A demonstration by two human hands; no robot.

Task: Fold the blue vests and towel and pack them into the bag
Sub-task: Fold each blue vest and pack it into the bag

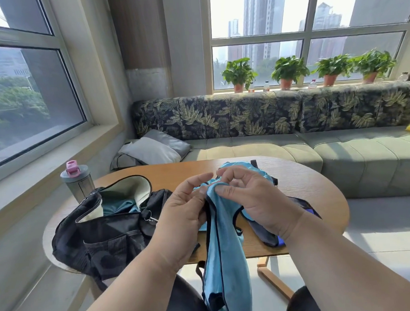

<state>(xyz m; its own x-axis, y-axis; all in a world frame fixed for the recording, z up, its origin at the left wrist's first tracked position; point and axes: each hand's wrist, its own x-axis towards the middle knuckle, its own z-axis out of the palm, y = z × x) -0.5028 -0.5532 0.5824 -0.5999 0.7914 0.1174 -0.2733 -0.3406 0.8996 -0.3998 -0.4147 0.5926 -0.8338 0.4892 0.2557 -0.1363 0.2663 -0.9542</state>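
Observation:
A light blue vest (223, 253) with dark trim hangs from both my hands over the near edge of the wooden table (301, 186). My left hand (181, 210) pinches its top edge from the left. My right hand (255, 195) pinches the same edge from the right. Behind my hands another blue vest (254, 169) lies on the table. A dark blue cloth (271, 237) lies under my right wrist. The black bag (104, 235) stands open at the table's left, with blue fabric (118, 206) inside it.
A grey bottle (77, 182) with a pink lid stands behind the bag at the table's left rim. A green sofa (340, 154) with a grey cushion (152, 149) runs behind the table. Potted plants (289, 70) line the windowsill.

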